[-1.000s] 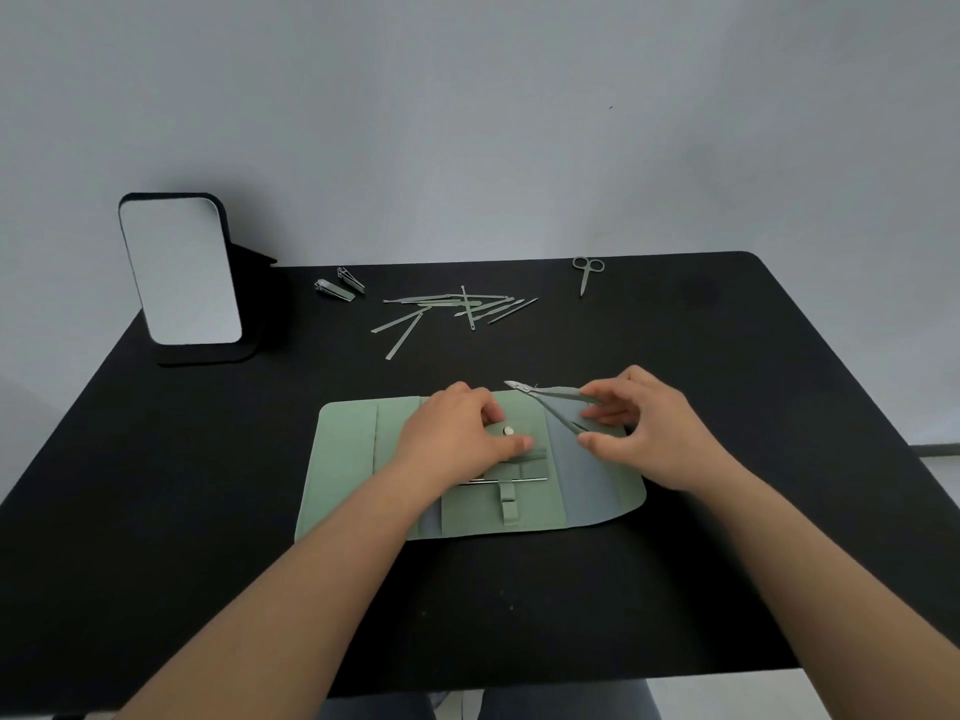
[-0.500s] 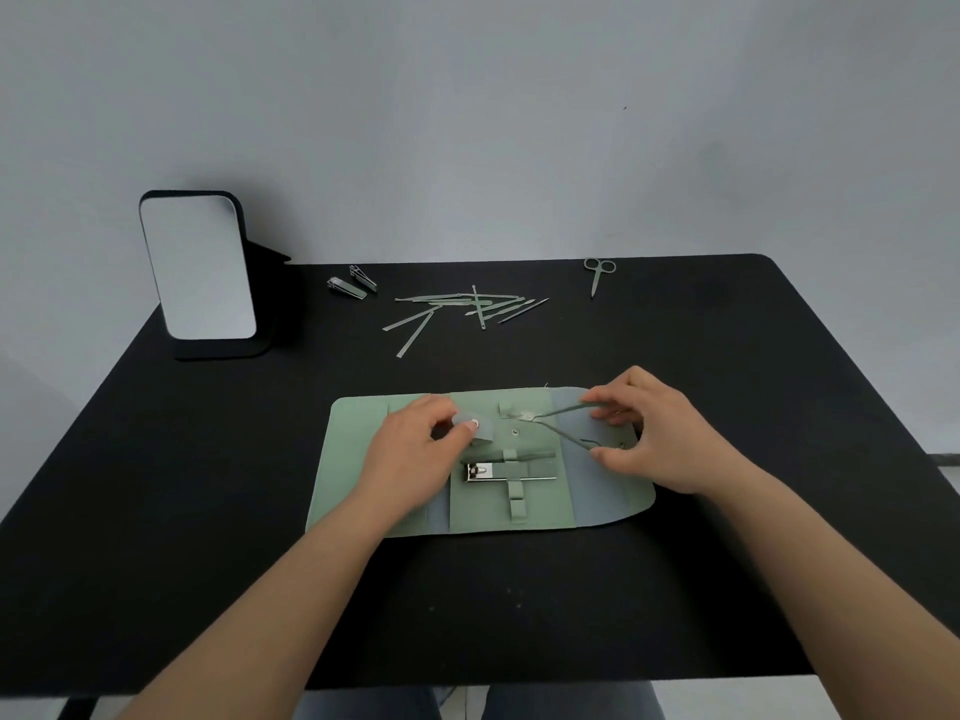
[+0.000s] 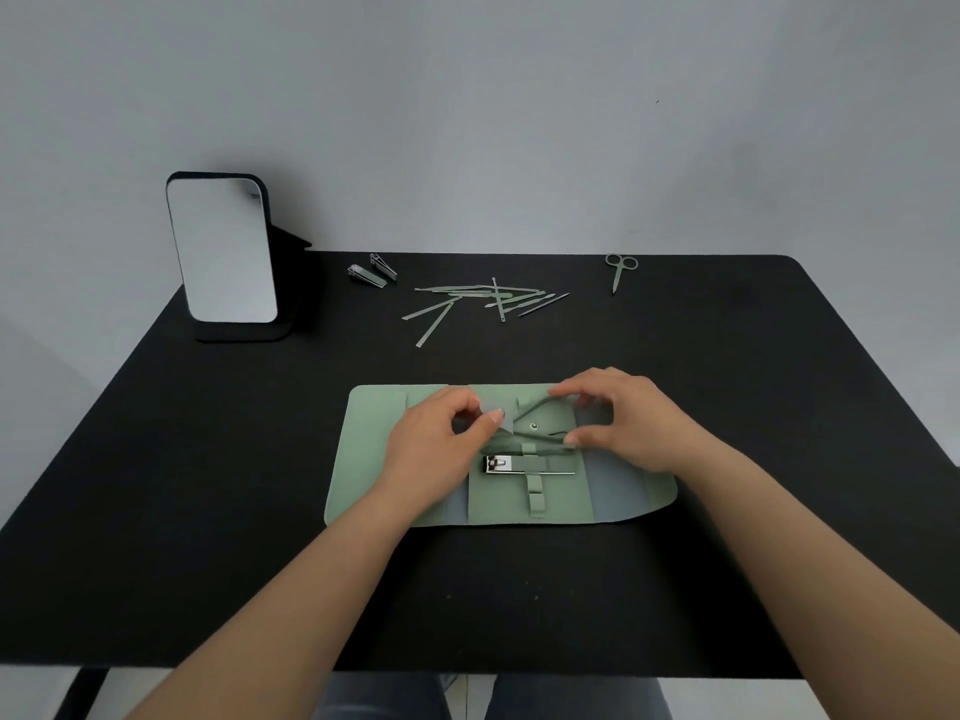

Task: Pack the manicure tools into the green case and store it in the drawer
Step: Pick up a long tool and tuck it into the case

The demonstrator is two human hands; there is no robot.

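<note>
Black tabletop (image 3: 208,459) carries everything here, and at its far left a mirror (image 3: 222,249) stands upright on a dark base. Just right of it, near the back edge, two small nail clippers (image 3: 373,272) lie side by side. Further right sits a loose scatter of thin green manicure tools (image 3: 483,301), several crossing one another. In the middle of the table, nearer the person, the green case (image 3: 363,459) lies unfolded and flat. The left hand (image 3: 441,449) rests on the case's left half, its thumb and forefinger pinching up a small flap (image 3: 491,407) of the case's inner panel. Below that flap a metal nail clipper (image 3: 511,465) is tucked horizontally under a green strap on the centre panel. The right hand (image 3: 634,423) is over the upper right part of the case, fingers curled and holding the two green handles of a pair of nippers (image 3: 543,431), which point left toward the lifted flap beside a small snap button (image 3: 533,426). Whether the nippers' tip is under the flap cannot be told. Far back on the right, well apart from the rest, a pair of small scissors (image 3: 619,270) lies on the table.
</note>
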